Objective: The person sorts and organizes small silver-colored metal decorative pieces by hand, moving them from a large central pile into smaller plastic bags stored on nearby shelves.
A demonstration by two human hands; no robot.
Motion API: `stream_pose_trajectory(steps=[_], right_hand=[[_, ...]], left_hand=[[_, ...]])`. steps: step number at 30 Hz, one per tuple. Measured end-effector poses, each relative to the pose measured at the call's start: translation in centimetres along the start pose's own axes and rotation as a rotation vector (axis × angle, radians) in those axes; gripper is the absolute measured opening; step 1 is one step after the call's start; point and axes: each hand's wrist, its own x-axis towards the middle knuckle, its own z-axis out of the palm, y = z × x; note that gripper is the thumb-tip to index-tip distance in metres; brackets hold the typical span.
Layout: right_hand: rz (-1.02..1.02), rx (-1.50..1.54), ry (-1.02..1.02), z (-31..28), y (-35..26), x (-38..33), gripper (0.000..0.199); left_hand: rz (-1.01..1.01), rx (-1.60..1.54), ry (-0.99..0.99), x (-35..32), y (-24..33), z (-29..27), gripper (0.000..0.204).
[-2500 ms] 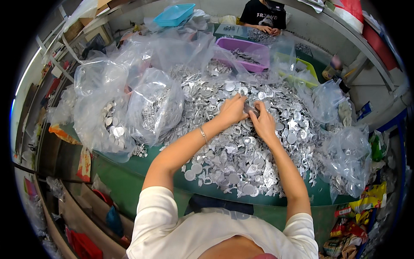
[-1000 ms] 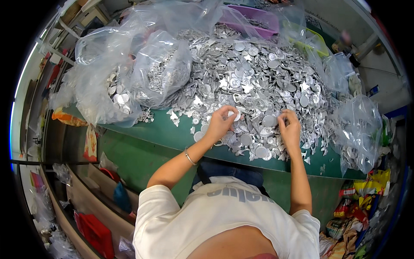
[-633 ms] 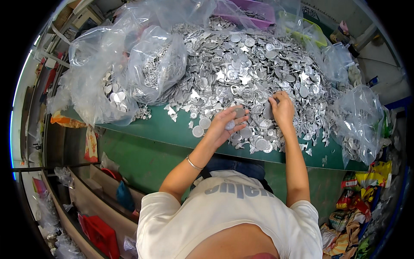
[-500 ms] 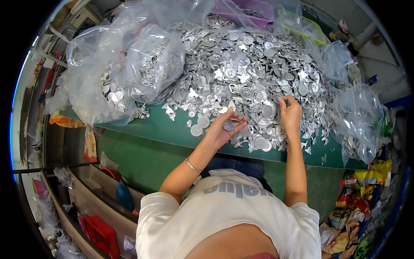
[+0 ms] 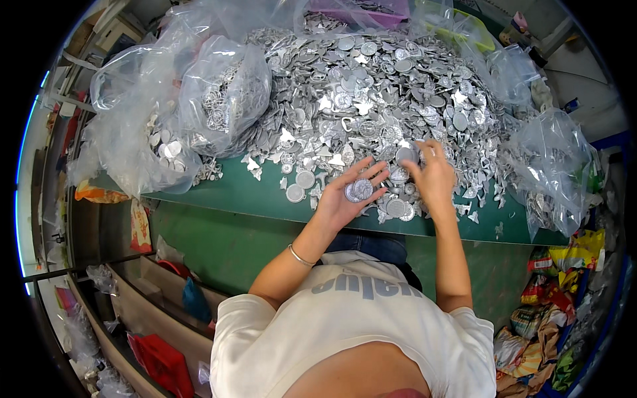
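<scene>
A big heap of flat silver-grey metal charms [image 5: 371, 86] covers the green table [image 5: 265, 182]. In front of it my left hand [image 5: 345, 196] is turned palm up with the fingers spread. A round embossed metal medallion [image 5: 359, 190] rests on that palm; whether others lie under it is hidden. Just to the right, my right hand [image 5: 434, 174] reaches over the heap's near edge. Its thumb and fingers close on a plain round metal disc [image 5: 407, 153]. More round discs [image 5: 396, 208] lie between the two hands, and a couple of others [image 5: 296, 193] sit left of my left hand.
Clear plastic bags of metal pieces [image 5: 225, 99] stand at the left, and another bag [image 5: 547, 166] is at the right. A purple basket [image 5: 365, 14] and a yellow-green one [image 5: 461, 28] are behind the heap. Below left is a brown drawer unit [image 5: 159, 305]; colourful packets [image 5: 564, 278] lie lower right.
My right hand has moved left and its fingers have come to the round disc. My left palm has opened out flatter, showing the medallion's face. The whole view has shifted slightly.
</scene>
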Motion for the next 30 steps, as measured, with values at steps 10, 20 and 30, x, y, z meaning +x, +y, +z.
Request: stream_pose_trajectory(steps=[10, 20, 30], right_hand=[[0.683, 0.8, -0.149, 0.0, 3.4, -0.7, 0.015], [0.808, 1.881, -0.219, -0.9, 3.6, -1.3, 0.02], [0.198, -0.131, -0.152, 1.0, 0.2, -0.2, 0.039]], left_hand=[[0.1, 0.539, 0.164, -0.7, -0.5, -1.4, 0.038], [0.659, 1.913, 0.361, 3.6, -1.1, 0.3, 0.029], [0.79, 1.775, 0.326, 2.7, -0.4, 0.2, 0.014]])
